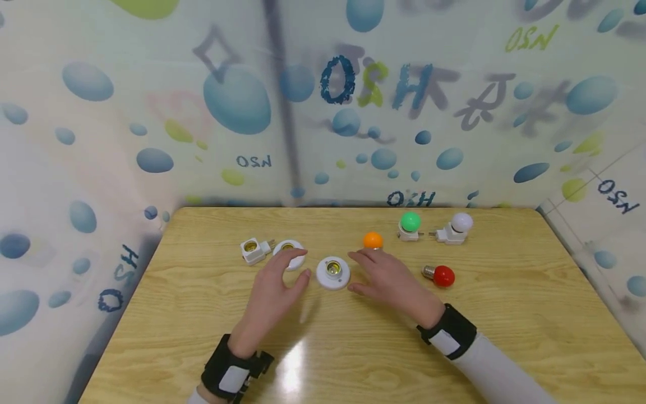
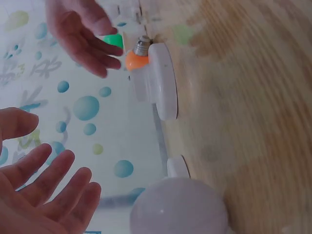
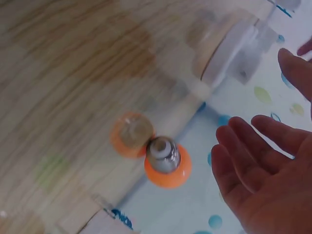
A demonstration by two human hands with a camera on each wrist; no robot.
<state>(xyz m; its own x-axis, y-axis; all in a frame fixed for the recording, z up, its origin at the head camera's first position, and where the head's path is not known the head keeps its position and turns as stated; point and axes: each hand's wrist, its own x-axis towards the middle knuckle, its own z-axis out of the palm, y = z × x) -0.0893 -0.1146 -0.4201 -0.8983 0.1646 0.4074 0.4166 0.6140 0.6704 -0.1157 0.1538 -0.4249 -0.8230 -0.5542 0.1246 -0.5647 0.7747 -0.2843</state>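
Note:
Both hands hover over the table on either side of a round white lamp socket (image 1: 333,273), fingers spread and holding nothing. My left hand (image 1: 272,289) is to its left and partly covers a second round socket (image 1: 298,261). To the right, my right hand (image 1: 391,278) has its fingertips near the socket's rim. Just beyond that hand lies an orange bulb (image 1: 373,240), its metal screw base showing in the right wrist view. A white bulb (image 2: 180,209) appears large at the bottom of the left wrist view; the left hand hides it in the head view.
A square white plug socket (image 1: 254,251) lies at the left. At the back right stand a green bulb (image 1: 410,221) and a white bulb (image 1: 461,223), each in a plug socket. A red bulb (image 1: 444,276) lies right of the right hand. Patterned cloth walls border the wooden table (image 1: 530,336).

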